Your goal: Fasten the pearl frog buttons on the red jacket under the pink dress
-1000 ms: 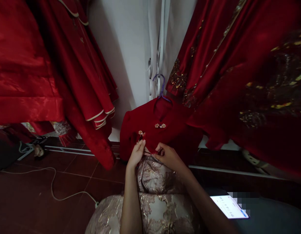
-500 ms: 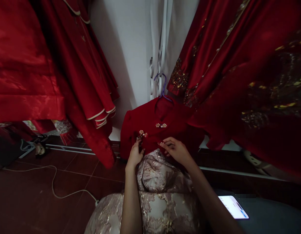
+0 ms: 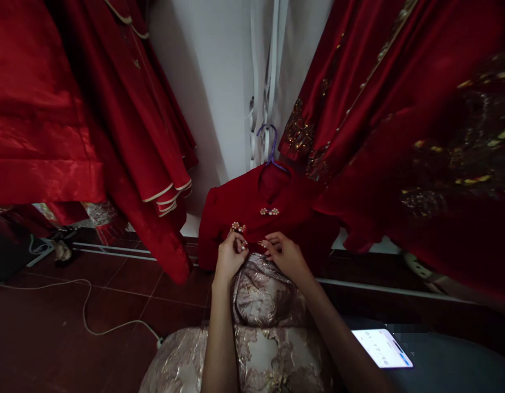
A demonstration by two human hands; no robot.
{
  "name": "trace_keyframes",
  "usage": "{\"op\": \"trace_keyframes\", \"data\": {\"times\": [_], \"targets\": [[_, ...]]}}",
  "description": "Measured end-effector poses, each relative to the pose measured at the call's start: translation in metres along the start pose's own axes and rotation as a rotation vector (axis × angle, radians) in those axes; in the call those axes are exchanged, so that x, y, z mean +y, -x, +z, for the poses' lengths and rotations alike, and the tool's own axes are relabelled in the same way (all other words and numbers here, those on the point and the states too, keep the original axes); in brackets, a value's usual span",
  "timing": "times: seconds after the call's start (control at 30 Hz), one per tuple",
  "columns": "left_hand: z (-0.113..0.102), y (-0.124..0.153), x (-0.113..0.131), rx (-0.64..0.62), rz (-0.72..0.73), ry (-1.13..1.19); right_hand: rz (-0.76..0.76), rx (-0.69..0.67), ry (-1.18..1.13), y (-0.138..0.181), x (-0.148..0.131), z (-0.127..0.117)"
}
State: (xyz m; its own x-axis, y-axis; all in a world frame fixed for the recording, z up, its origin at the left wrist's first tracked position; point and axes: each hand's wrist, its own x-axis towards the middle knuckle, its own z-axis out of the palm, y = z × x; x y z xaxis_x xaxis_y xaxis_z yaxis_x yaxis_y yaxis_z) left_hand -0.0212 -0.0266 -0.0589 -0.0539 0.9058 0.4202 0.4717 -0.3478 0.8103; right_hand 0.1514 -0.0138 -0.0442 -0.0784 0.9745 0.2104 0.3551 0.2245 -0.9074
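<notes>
A dark red jacket (image 3: 236, 202) hangs by its collar on a purple hanger (image 3: 272, 147) in front of me. It has a pearl flower clasp (image 3: 269, 211) at the chest and a gold flower ornament (image 3: 236, 226) further left. My left hand (image 3: 231, 254) is closed in a pinch at the jacket's lower front, just below that ornament; what lies between its fingertips is too small to make out. Facing it, my right hand (image 3: 282, 252) pinches a small shiny clasp piece (image 3: 261, 244) at the hem. Both sets of fingertips are close together but apart.
Red garments with pale piping (image 3: 162, 164) hang at left, and sequined red garments (image 3: 342, 109) at right. A patterned, shiny fabric (image 3: 260, 349) spreads below my arms. A lit phone (image 3: 381, 348) lies at lower right. A white cable (image 3: 86, 311) crosses the tiled floor.
My left hand has moved right and slightly down, away from the gold ornament. My right hand has shifted a little left with the small shiny piece, so the hands are closer together.
</notes>
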Motion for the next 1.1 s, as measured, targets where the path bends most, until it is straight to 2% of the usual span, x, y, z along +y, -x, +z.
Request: {"op": "trace_keyframes", "data": {"times": [0.07,0.13,0.3,0.43,0.53,0.73,0.93,1.1], "targets": [[0.005,0.001,0.001,-0.123,0.005,-0.057,-0.037,0.006,0.048,0.002,-0.001,0.005],[0.008,0.002,0.001,-0.175,-0.003,-0.102,-0.050,0.018,0.064,0.004,-0.002,0.010],[0.006,0.004,0.003,-0.177,-0.017,-0.152,-0.076,-0.044,0.013,0.006,-0.003,0.012],[0.002,0.005,0.005,-0.189,-0.003,-0.283,-0.199,-0.180,0.107,0.005,-0.004,0.007],[0.002,0.004,0.005,-0.179,0.044,-0.323,-0.223,-0.184,0.169,0.004,-0.004,0.006],[0.004,0.002,0.000,-0.123,0.093,-0.182,-0.188,-0.141,0.150,0.001,0.008,0.014],[0.005,0.001,-0.005,-0.106,-0.013,-0.044,-0.108,-0.253,0.012,-0.003,0.019,0.013],[0.006,0.001,-0.007,-0.106,-0.102,0.019,-0.134,-0.284,0.016,-0.002,0.014,0.010]]}}
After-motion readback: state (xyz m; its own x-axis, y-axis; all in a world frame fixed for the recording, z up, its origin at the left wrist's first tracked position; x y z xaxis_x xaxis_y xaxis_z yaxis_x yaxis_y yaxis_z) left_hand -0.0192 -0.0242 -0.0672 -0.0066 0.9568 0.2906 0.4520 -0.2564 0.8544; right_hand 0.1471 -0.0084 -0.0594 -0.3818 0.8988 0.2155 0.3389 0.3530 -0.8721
